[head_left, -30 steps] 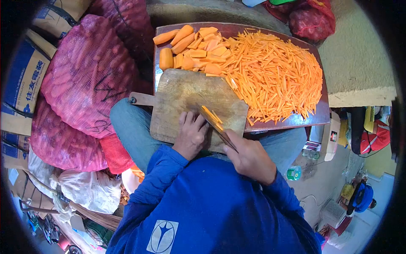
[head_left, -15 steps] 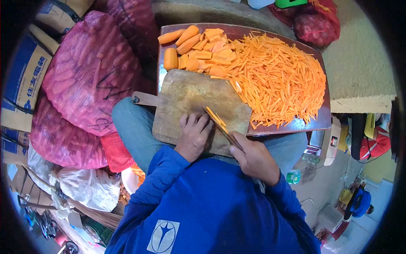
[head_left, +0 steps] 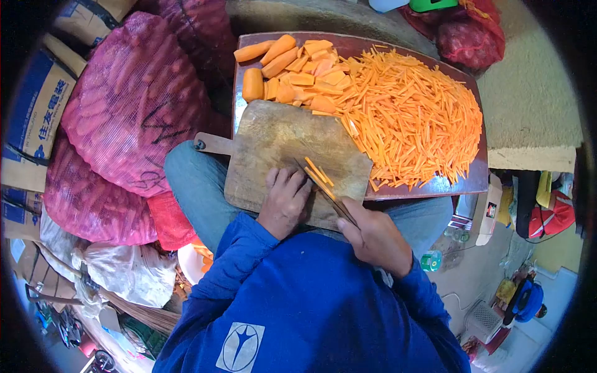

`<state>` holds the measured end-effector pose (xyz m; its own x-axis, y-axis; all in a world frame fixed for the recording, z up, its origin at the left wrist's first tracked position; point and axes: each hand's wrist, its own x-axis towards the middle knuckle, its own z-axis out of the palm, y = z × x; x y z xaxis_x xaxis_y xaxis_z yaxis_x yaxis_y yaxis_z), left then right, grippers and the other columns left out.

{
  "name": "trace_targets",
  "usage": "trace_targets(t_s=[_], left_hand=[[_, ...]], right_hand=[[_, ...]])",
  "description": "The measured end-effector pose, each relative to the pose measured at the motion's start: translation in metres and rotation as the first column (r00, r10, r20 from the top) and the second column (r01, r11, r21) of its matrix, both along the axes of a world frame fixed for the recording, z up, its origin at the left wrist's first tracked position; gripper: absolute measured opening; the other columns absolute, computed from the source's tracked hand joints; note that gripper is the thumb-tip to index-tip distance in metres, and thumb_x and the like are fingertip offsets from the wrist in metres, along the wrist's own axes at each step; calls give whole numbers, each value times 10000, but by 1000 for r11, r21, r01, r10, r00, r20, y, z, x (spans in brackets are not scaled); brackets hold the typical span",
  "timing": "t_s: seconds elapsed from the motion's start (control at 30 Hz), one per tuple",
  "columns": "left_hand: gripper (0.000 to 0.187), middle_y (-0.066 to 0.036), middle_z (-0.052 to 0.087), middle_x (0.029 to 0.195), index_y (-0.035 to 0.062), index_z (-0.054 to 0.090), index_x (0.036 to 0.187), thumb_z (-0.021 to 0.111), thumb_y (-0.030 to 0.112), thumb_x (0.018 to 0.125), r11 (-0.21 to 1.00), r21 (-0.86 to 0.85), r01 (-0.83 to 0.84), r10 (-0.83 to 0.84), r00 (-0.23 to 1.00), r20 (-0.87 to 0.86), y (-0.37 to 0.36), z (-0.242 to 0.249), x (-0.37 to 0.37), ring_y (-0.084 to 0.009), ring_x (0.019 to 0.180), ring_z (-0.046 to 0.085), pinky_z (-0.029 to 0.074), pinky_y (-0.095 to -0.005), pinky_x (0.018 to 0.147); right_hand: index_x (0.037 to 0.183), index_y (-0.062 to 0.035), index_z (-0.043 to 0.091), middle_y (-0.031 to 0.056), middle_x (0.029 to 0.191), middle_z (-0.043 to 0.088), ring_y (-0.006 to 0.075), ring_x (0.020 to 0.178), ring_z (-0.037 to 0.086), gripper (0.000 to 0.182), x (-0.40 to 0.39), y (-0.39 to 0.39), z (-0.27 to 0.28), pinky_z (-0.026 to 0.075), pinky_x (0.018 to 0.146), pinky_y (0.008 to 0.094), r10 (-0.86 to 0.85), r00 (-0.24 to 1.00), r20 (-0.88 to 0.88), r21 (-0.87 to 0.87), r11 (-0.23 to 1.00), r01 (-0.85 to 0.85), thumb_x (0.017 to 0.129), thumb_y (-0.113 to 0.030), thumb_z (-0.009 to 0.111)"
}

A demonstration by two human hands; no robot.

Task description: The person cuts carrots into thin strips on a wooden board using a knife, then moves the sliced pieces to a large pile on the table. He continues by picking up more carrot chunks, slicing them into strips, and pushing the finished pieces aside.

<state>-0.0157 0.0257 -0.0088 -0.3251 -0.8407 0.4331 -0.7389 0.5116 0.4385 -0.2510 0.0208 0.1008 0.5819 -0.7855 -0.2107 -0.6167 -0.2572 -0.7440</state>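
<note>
A wooden cutting board [head_left: 267,143] with a metal handle at its left lies over my lap and the near edge of a dark table. My right hand [head_left: 376,233] is wrapped round the handle of a knife [head_left: 328,194], whose blade points up and left over the board. Curled fingertips of my left hand [head_left: 286,202] press on the board beside the blade; what they hold is hidden beneath them. Two or so thin carrot sticks [head_left: 320,173] lie just right of the blade. Beyond the board are a large heap of carrot sticks [head_left: 413,118], carrot slices [head_left: 308,81] and whole peeled carrots [head_left: 280,50].
Pink mesh sacks [head_left: 134,105] stand at the left, near cardboard boxes [head_left: 37,118]. A red mesh bag [head_left: 469,40] sits at the upper right on a ledge. Below the left sacks is a white container [head_left: 189,264] with orange pieces. A green-labelled jar [head_left: 430,260] stands on the floor.
The carrot sticks beside the blade lie slightly further apart from it. Both hands keep nearly the same place and grip. The view has shifted slightly.
</note>
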Motion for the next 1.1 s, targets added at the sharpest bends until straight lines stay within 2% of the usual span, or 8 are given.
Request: trace_targets(t_s=[0.1,0.2,0.4,0.47,0.7,0.77,1.0,1.1], left_hand=[[361,-131,659,1172,15,741,1168,791,117,825,1000,19,-7,7,999,37,1,8,1,-335,1137,610,394,-520,1005],[357,-128,655,1153,21,738,1158,799,111,818,1000,24,-17,17,1000,27,0,8,-2,-336,1140,614,392,-512,978],[347,-131,649,1136,15,728,1142,796,99,813,1000,-13,-29,28,999,-25,0,1,-1,-346,1146,614,392,-519,993],[349,-135,649,1138,11,726,1144,793,95,811,999,-3,-34,33,999,-40,0,-1,0,-348,1147,614,392,-523,1003],[366,-144,642,1135,18,722,1140,791,103,791,999,20,-34,35,999,-29,3,1,0,-352,1105,608,394,-528,1017],[367,-143,641,1134,21,723,1141,792,109,792,999,13,-48,48,998,-28,0,2,0,-349,1100,607,395,-526,1017],[384,-131,645,1120,29,722,1110,795,114,742,998,-9,-64,64,998,-8,3,1,4,-333,1094,614,386,-557,1015],[397,-128,646,1115,27,726,1108,789,116,726,998,-7,-60,60,998,-17,3,0,1,-332,1104,618,383,-565,1019]], right_hand=[[1381,14,520,314,950,723,499,888,731,387,0,5,-4,574,710,599,-15,999,-45,8,1000,15,1070,-185,635],[1384,12,523,316,948,719,501,869,727,386,16,-7,-23,576,706,595,-38,997,67,-103,994,44,1069,-181,633],[1413,19,513,315,949,728,508,850,725,430,6,1,-6,578,705,593,4,999,33,-40,999,-2,1068,-202,644],[1426,-12,552,308,1028,734,537,950,709,422,0,9,8,568,782,587,-49,997,-67,61,997,54,1049,-174,649],[1418,-25,565,305,1011,733,535,957,713,401,30,-14,-16,569,789,586,-38,999,-19,65,997,39,1056,-182,637],[1408,21,503,323,921,725,516,857,734,437,26,-18,-17,577,723,607,10,1000,-4,-41,999,-11,1066,-211,646],[1403,2,507,336,936,726,526,864,724,433,12,9,-11,562,720,620,-36,998,-56,-22,999,35,1067,-231,648],[1413,-12,520,331,964,735,524,889,732,440,25,-7,-23,580,734,607,-48,999,10,-16,999,48,1063,-242,657]])
